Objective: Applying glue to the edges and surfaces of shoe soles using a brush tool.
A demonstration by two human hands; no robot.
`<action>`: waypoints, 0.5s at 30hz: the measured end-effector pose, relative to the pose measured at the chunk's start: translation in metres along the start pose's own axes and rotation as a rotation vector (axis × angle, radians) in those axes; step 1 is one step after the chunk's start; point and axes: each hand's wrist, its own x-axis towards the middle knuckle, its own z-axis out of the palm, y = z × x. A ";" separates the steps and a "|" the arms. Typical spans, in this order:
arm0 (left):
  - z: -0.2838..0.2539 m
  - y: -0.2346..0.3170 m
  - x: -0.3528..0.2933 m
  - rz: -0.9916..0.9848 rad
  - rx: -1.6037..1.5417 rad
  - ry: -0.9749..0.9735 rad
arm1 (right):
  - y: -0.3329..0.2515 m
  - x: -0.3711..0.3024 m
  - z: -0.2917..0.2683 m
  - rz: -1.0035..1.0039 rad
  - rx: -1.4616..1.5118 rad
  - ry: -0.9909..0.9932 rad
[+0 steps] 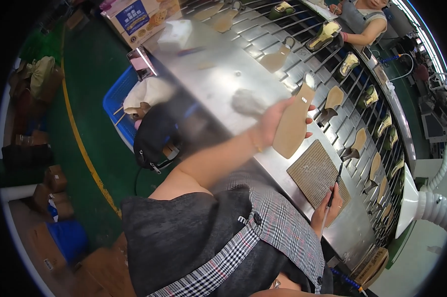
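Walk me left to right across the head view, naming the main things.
Blue basket → white pack → tan insole → right hand holding a thin black-handled tool → white funnel-shaped hood.

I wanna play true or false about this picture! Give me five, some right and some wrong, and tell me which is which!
1. The left hand holds a flat, tan, sole-shaped piece. True.
2. The right hand is empty. False: it holds a slim, black-handled tool.
3. A ridged, tan, flat sheet lies on the shiny silver metal table. True.
4. The blue plastic basket is on the right side of the picture. False: it is left of the table.
5. The line on the green floor is red. False: it is yellow.
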 end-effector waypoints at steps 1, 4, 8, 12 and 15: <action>-0.010 -0.001 -0.004 0.020 -0.033 0.018 | 0.003 0.000 0.001 0.002 -0.031 -0.044; -0.033 0.002 -0.004 0.056 -0.049 0.047 | 0.014 -0.012 0.018 0.048 0.022 -0.045; -0.031 0.014 0.020 0.011 -0.178 -0.127 | 0.029 -0.033 0.038 -0.012 -0.009 -0.055; -0.033 0.027 0.053 -0.073 -0.207 -0.322 | 0.025 -0.046 0.051 0.058 -0.176 -0.106; -0.061 0.029 0.067 -0.113 -0.210 -0.321 | 0.019 -0.046 0.051 0.076 -0.276 -0.143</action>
